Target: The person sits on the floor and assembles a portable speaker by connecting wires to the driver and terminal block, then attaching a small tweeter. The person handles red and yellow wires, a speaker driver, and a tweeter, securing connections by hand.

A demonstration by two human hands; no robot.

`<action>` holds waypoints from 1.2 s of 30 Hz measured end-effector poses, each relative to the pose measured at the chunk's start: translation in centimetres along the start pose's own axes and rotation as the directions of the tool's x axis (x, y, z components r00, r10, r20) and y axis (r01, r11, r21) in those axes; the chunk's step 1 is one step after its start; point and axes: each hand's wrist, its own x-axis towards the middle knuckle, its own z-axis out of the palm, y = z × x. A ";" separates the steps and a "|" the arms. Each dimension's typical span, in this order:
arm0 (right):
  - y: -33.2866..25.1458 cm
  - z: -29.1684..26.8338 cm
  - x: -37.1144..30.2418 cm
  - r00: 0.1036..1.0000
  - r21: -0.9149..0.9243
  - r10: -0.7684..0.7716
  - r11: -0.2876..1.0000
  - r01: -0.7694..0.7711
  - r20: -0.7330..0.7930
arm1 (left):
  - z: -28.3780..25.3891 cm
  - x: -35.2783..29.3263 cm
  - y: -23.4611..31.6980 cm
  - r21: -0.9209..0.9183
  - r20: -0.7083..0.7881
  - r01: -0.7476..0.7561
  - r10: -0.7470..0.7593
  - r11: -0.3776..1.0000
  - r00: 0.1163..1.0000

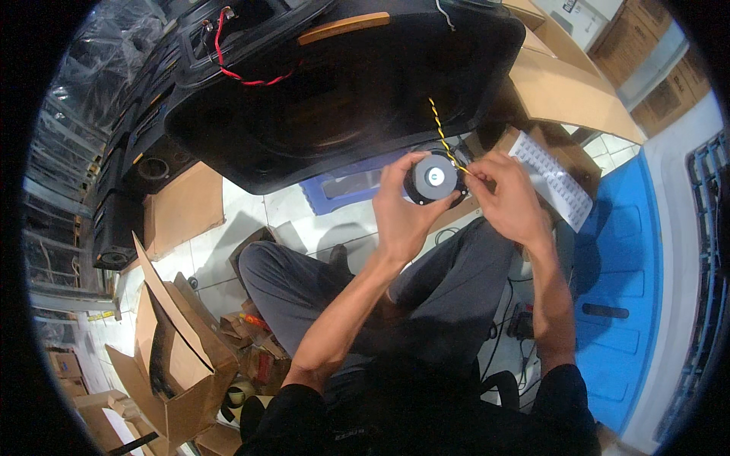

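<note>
My left hand (401, 216) is closed round a small round speaker driver (445, 176), with thumb and fingers on opposite sides of its rim. The driver's grey magnet back with a pale round label faces up. My right hand (506, 196) pinches the end of a twisted yellow-and-black wire (436, 120) at the driver's right edge. That wire comes out of the large black speaker cabinet (228, 144) in front of me. Whether the wire end touches a terminal is hidden by my fingers. A red-and-black twisted wire (255, 81) hangs loose at the cabinet's upper left.
A blue plastic stand (334, 190) lies under the cabinet's front edge. Opened cardboard boxes (182, 365) crowd the lower left. At right are a printed white sheet (553, 182) and a blue plastic panel (616, 304). More black speaker cabinets (114, 216) stand at far left. Cables lie near my right leg.
</note>
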 end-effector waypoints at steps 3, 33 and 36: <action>-0.1 0.3 0.4 0.994 0.048 0.094 0.994 -0.096 0.049 | -0.3 0.1 0.1 0.127 0.014 -0.111 0.110 0.986 0.994; 0.6 4.0 -3.0 0.942 0.177 0.092 0.984 -0.036 -0.322 | 0.4 -0.4 -1.9 -0.155 0.015 0.160 -0.160 0.975 0.987; 0.1 4.4 -2.7 0.948 0.215 0.159 0.971 -0.101 -0.275 | 0.5 -0.4 -2.2 -0.149 0.000 0.135 -0.137 0.980 0.991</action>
